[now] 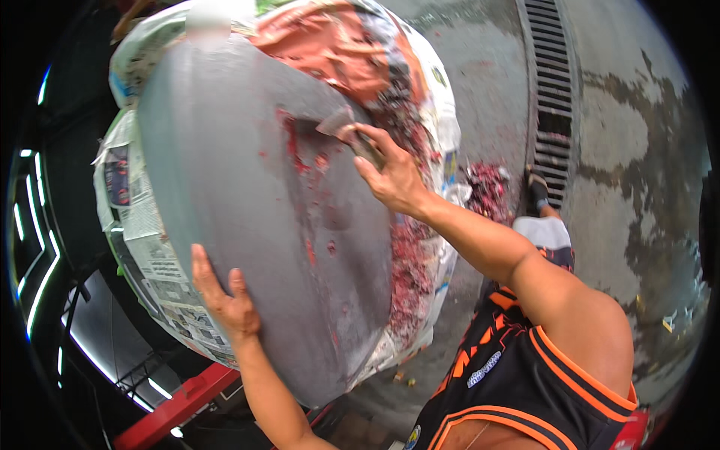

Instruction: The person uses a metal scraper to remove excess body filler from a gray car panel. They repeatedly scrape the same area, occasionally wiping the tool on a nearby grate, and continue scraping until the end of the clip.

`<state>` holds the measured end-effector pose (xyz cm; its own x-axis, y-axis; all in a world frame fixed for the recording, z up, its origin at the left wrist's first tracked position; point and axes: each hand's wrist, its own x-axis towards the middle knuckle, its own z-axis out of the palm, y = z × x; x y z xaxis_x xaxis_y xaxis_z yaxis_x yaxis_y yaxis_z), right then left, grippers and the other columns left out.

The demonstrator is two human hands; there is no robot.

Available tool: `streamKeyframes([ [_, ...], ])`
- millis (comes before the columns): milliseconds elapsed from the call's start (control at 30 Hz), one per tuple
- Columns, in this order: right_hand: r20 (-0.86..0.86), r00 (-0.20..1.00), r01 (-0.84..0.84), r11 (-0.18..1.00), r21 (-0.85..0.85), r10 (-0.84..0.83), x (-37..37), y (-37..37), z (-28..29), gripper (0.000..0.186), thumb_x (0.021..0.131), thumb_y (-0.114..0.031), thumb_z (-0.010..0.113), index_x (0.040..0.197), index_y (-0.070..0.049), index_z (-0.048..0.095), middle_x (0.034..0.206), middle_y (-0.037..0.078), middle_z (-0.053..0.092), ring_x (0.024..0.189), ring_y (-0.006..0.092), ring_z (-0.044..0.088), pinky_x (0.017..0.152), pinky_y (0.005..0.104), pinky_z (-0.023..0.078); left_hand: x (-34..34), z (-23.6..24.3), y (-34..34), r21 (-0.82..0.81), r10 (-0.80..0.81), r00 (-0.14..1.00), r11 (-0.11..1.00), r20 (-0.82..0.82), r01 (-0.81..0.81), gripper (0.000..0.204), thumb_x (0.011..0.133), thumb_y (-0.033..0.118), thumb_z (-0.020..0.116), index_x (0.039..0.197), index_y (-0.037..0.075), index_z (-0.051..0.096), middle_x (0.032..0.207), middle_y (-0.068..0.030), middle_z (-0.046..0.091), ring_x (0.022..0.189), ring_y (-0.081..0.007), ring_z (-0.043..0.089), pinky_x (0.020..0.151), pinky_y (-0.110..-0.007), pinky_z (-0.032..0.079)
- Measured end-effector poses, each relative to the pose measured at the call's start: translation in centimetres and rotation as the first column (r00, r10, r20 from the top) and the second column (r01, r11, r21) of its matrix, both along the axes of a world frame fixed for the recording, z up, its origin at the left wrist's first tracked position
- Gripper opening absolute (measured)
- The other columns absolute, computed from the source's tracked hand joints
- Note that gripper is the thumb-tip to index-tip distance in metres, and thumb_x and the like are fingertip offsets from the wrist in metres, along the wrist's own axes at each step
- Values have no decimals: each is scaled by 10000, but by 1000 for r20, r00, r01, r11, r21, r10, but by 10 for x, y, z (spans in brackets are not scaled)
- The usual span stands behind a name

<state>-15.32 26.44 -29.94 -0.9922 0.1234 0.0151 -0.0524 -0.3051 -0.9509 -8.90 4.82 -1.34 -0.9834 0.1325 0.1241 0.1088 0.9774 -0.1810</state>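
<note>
A large, curved grey panel (232, 150), apparently a vehicle body part, lies in front of me. My right hand (394, 172) grips the handle of a scraper (335, 122), its broad blade at the panel's upper right surface. Left of the blade, red patches (291, 139) show in the grey, with red specks running down below them. My left hand (225, 300) rests with fingers stretched out near the panel's lower left edge, holding nothing. Red and grey flakes (411, 262) are heaped along the right edge on the covering.
Newspaper (154, 251) wraps the panel's left side, and orange sheeting (322, 49) covers its top. More flakes (489, 191) lie on the concrete floor beside a drain grate (553, 82). A red metal bar (176, 405) stands at lower left. My foot (537, 187) is near the grate.
</note>
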Motion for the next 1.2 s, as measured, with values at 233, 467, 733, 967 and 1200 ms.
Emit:
streamKeyframes([
  [233,-77,996,35,998,-52,-39,6,-32,4,556,960,-150,685,1487,-110,510,1244,179,701,1092,302,688,1023,402,532,-5,-5,5,18,63,997,998,-46,-63,679,1046,368,596,1601,35,393,1630,-184,422,1520,-356,369,1251,-469,266],
  [467,107,955,-193,851,-488,278,9,-55,-12,447,1004,-299,678,1352,-36,583,1073,136,715,867,192,670,736,337,529,-7,-6,5,35,62,996,998,-59,-60,656,1057,349,594,1604,46,394,1629,-177,427,1521,-346,372,1253,-461,263],
  [733,120,912,-195,671,-716,393,39,-82,26,381,1071,-351,612,1296,-46,640,955,6,669,728,59,569,614,249,463,-7,-6,4,71,57,997,996,-44,-54,658,1058,355,585,1604,41,392,1629,-181,421,1518,-341,375,1252,-457,262],
  [967,166,959,-60,738,-672,229,15,-83,44,352,1075,-260,597,1298,1,675,1003,10,703,846,71,583,757,267,506,-7,-5,10,43,98,995,994,-32,-96,676,1045,342,589,1610,34,379,1625,-194,416,1518,-347,372,1254,-464,256],
  [1200,138,977,-44,790,-611,162,6,-85,39,323,1065,-189,602,1278,37,692,1169,81,771,994,104,669,884,296,543,-5,-2,8,1,116,993,993,-9,-116,729,1040,387,600,1620,23,348,1640,-199,390,1524,-352,361,1258,-477,245],
])
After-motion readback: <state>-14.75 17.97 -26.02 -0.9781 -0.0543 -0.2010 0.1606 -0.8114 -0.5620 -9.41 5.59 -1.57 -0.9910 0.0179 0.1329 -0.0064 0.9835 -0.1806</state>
